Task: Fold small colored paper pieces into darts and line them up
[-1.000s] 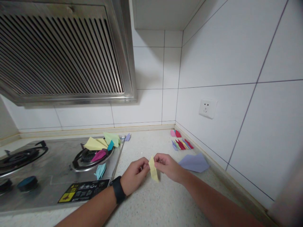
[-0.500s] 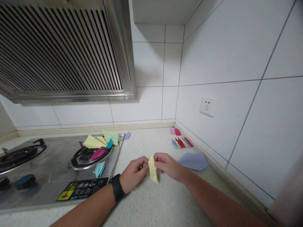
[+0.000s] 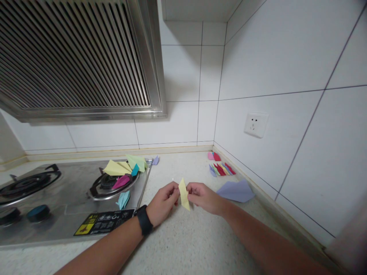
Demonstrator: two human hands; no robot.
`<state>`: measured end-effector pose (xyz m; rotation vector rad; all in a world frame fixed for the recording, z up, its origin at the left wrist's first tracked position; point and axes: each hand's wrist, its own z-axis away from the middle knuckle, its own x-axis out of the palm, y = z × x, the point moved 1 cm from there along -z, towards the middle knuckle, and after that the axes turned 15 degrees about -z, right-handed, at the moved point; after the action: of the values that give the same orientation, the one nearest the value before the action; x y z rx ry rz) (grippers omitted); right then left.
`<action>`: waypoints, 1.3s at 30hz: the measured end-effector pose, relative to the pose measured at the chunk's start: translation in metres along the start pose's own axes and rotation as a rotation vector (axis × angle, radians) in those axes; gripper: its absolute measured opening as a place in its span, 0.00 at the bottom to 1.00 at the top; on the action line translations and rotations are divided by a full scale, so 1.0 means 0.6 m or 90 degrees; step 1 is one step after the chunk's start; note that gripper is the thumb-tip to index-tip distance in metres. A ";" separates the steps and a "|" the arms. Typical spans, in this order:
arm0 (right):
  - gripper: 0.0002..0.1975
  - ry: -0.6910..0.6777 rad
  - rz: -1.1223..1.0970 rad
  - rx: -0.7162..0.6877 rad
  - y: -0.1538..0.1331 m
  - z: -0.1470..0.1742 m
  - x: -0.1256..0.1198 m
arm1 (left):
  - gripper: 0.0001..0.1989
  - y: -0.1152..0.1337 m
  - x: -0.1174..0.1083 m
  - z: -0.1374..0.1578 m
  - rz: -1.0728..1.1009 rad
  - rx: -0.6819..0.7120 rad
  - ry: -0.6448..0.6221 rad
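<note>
A folded piece of yellow paper (image 3: 184,194), long and slanted with pointed ends, is held upright over the counter between my two hands. My left hand (image 3: 164,201), with a black watch at the wrist, pinches its left edge. On its right side, the thumb and fingers of my right hand (image 3: 205,198) are closed on the paper. Just beyond the right wrist lies a large purple folded paper (image 3: 237,191). Further back is a row of small folded papers (image 3: 222,169) in several colours.
A gas stove (image 3: 74,206) fills the left side, with yellow paper planes (image 3: 117,168), a magenta folded paper (image 3: 122,181) and a light-blue one (image 3: 123,199) on it. A range hood (image 3: 86,114) hangs above. A socket (image 3: 256,125) is on the right wall.
The view has shifted slightly. Both hands still grip the yellow paper, which now stands a bit more upright, and my right fingers have moved slightly along its edge.
</note>
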<state>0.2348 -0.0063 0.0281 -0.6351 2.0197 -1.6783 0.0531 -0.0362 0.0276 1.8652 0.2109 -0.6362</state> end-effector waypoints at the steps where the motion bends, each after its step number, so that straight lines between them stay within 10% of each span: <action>1: 0.02 0.005 0.004 -0.007 0.002 -0.001 -0.001 | 0.17 0.000 0.001 0.000 0.001 -0.004 -0.009; 27: 0.06 -0.002 -0.068 0.038 0.000 -0.002 0.015 | 0.20 -0.010 0.003 -0.003 0.039 -0.027 -0.092; 39: 0.04 0.134 0.165 -0.077 0.007 -0.011 -0.003 | 0.15 -0.001 -0.003 -0.009 -0.106 -0.012 0.008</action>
<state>0.2322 0.0008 0.0252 -0.2266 2.2529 -1.5316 0.0533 -0.0307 0.0294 1.8472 0.3822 -0.7340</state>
